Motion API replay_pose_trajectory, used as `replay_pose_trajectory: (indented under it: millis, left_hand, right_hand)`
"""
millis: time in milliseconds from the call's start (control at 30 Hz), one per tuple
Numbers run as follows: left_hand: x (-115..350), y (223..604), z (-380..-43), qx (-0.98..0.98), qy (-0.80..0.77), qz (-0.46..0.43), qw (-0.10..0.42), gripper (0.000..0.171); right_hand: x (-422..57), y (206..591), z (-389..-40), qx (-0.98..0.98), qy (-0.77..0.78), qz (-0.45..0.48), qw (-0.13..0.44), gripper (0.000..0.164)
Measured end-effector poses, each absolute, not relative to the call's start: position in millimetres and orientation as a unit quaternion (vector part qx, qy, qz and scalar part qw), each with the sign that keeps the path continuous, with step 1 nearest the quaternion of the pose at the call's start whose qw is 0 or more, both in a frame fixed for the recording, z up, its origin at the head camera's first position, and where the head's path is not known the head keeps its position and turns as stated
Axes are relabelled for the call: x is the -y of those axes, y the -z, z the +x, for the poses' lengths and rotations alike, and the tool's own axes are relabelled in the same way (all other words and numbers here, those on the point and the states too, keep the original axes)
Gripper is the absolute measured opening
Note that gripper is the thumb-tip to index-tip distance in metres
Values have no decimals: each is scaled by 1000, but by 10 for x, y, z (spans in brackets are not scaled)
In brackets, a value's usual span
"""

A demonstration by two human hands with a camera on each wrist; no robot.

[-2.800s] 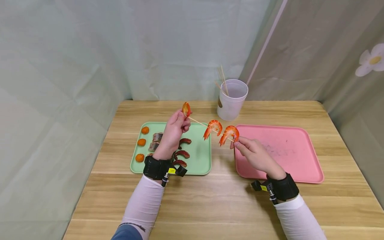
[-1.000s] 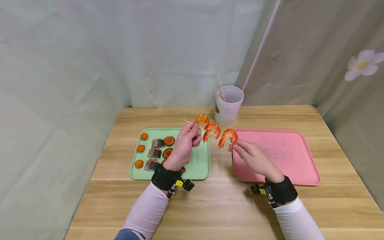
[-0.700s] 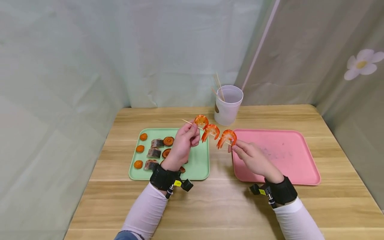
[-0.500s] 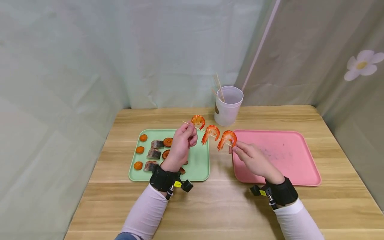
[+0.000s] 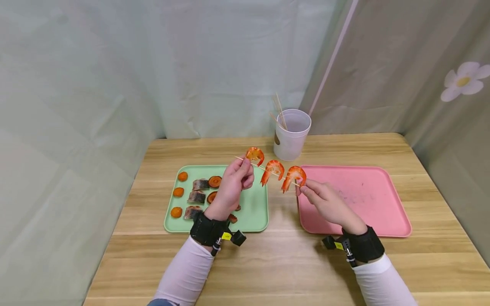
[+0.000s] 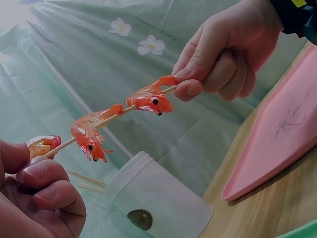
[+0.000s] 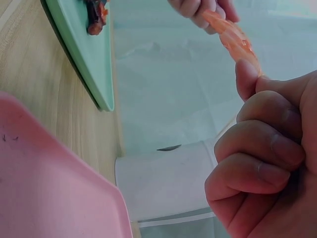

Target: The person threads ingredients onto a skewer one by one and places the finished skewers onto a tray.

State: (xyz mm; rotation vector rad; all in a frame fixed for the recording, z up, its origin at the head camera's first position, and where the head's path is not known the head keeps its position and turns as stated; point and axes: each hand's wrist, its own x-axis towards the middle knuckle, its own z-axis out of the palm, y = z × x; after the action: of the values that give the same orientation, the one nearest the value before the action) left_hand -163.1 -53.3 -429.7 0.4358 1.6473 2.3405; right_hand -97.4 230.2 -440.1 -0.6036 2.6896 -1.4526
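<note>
In the head view my right hand [image 5: 325, 203] pinches the right end of a thin bamboo skewer [image 5: 259, 166], held slanting above the gap between two trays. Three orange-red shrimp are threaded along it. One shrimp [image 5: 294, 176] sits close to my right fingertips, and a second shrimp [image 5: 273, 171] hangs at the middle. My left hand [image 5: 233, 183] grips the third shrimp [image 5: 255, 155] between thumb and fingers; the skewer's pointed tip pokes out past that hand. The left wrist view shows the shrimp heads [image 6: 154, 102] with black eyes, and the left shrimp partly hidden by fingers.
A green tray [image 5: 254, 214] under my left hand bears orange balls [image 5: 178, 192], fish pieces [image 5: 196, 197], brown-orange round slices [image 5: 215, 182] and partly hidden tentacle pieces [image 5: 232, 218]. A pink tray [image 5: 367, 187] lies right. Behind stands a white cup [image 5: 292, 138] with several skewers.
The left shrimp has gone from the skewer's tip further onto it, and the tip now sticks out left of my hand. Over the last second the gap between left and middle shrimp widened slightly.
</note>
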Motion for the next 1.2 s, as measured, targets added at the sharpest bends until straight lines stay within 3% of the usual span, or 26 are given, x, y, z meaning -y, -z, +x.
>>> replay_pose_trajectory:
  millis: [767, 1200]
  left_hand:
    - [440, 4255, -1557, -570, -797, 164, 109, 30]
    - [526, 4292, -1579, -541, -818, 153, 118, 34]
  right_hand:
    - [-2259, 4345, -926, -868, 454, -202, -3, 21]
    - [-2266, 4358, -898, -857, 472, -205, 29, 24]
